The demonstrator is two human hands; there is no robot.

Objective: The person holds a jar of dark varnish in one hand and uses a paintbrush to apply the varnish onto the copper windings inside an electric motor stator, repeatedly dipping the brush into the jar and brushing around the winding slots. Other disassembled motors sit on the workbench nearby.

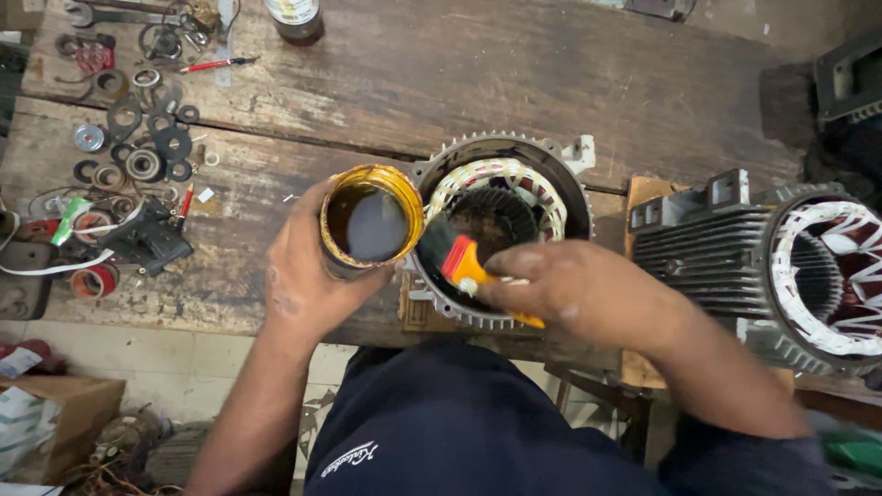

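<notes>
My left hand [301,266] grips an open round tin [370,220] of dark amber liquid, held just left of a motor stator. My right hand [570,289] holds a paint brush [459,262] with an orange and red handle, its dark bristles resting at the lower left inner edge of the stator [501,225]. That stator stands upright on the wooden bench [459,83], open end up, showing copper and white windings inside a finned grey housing.
A second, larger finned stator [781,266] lies on its side at the right. Washers, bearings, rings and a red pen [216,64] are scattered at the bench's left. A dark bottle [294,18] stands at the far edge. A cardboard box [55,413] sits on the floor.
</notes>
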